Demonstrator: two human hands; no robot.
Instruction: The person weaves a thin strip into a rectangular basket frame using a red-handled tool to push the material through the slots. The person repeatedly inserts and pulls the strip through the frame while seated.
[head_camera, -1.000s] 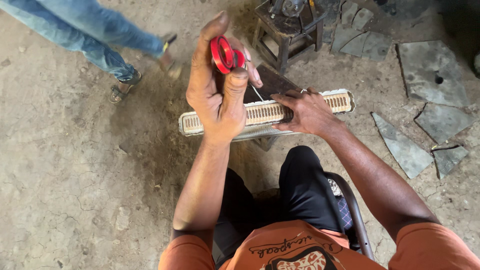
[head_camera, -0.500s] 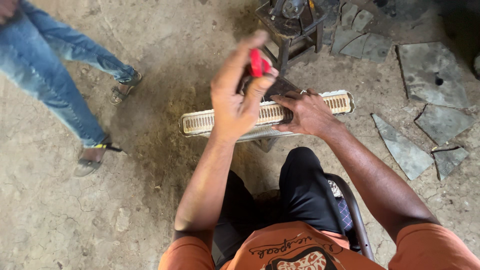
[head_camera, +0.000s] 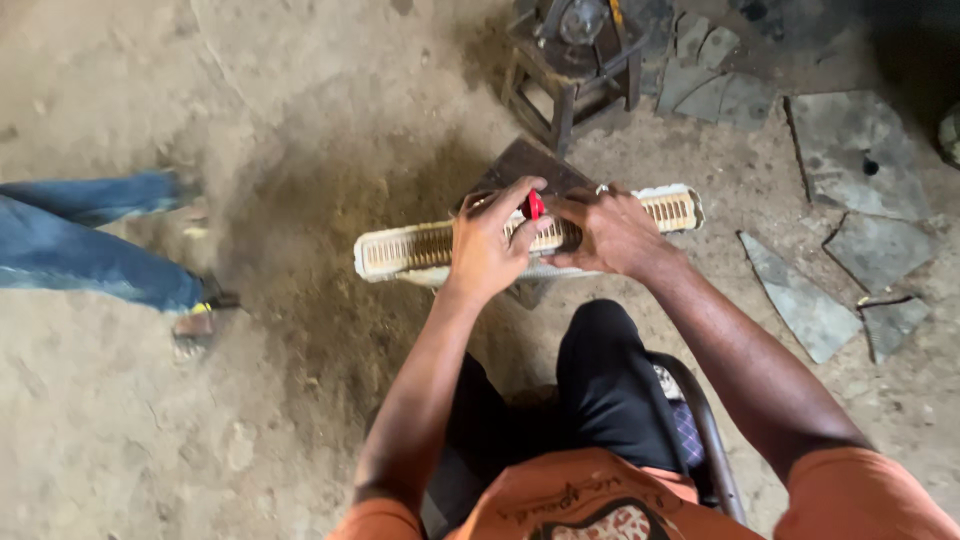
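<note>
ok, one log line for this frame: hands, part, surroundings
left hand: holds red-handled tool on finned core | right hand: grips core | bystander leg at left | stool behind

Subject seated, viewed from above. Orange short-sleeved shirt: sleeve hems end at upper arm, at 5 o'clock and 7 o'clock of frame. Dark printed graphic on shirt front at 6 o'clock, with a line of script over a rounded dark patch holding a pale speckled motif. Black trousers, both legs, centre to 6 o'clock. Forearms bare. Left hand (head_camera: 487, 250) bare, no jewellery seen. Right hand (head_camera: 605, 232) wears a small ring, pale stone or metal, at its 12 o'clock edge.
</note>
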